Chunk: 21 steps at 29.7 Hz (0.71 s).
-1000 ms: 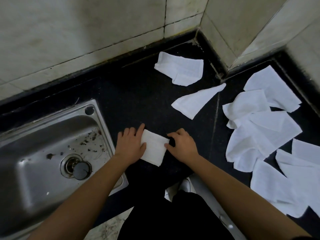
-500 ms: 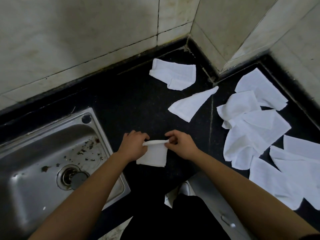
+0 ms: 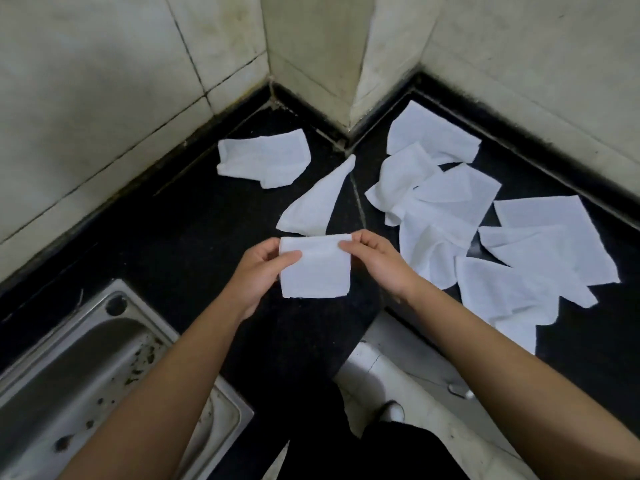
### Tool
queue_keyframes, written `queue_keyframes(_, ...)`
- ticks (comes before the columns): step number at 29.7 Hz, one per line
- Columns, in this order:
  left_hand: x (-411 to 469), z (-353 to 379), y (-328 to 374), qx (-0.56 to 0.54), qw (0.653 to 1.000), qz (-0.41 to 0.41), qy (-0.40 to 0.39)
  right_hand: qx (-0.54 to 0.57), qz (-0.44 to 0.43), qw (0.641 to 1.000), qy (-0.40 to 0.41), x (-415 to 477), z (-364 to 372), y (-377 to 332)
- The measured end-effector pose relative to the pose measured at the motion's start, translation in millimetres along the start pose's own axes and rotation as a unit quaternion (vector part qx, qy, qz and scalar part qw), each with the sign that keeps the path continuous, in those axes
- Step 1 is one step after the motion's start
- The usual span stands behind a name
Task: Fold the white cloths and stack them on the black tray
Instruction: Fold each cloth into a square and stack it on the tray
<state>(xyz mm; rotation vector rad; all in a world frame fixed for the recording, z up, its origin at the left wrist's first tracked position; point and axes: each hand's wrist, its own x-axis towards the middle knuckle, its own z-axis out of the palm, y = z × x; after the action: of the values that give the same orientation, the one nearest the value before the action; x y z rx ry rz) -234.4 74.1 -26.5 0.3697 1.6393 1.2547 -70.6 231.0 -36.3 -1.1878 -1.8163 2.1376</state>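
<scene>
While both hands [image 3: 258, 271] [image 3: 375, 259] pinch one folded cloth [image 3: 315, 266] in their fingers above the desk [image 3: 166, 230], loose cloths [image 3: 450, 216] wait at two o'clock; no tray visible; early days.

A kitchen: steel sink [image 3: 86, 368] set in black stone counter [image 3: 166, 237]; tiled walls [image 3: 104, 81].

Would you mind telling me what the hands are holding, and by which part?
Both hands hold one folded white cloth by its top corners: left hand one, right hand the other.
</scene>
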Motion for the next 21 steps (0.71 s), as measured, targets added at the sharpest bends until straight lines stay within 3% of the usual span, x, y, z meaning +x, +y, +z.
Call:
queue_keyframes(5, -3, 56, 12, -0.026, 0.995, -0.085, -0.051, 0.114, 0.091, 0.989, -0.024, -48, -45, 4)
queue_keyframes(8, -12, 94, 16, -0.015, 0.989, -0.109, -0.101, 0.132, 0.096, 0.986, -0.029, -91, -80, 15)
queue_keyframes(13, -56, 190, 18, 0.059, 0.972, -0.082, -0.211, 0.148, 0.069, 0.986, 0.035, -201, -143, 48)
queue_keyframes(21, -184, 366, -23, 0.131, 0.942, -0.028, -0.306, 0.185, 0.002, 0.972, 0.147, -422, -224, 124)
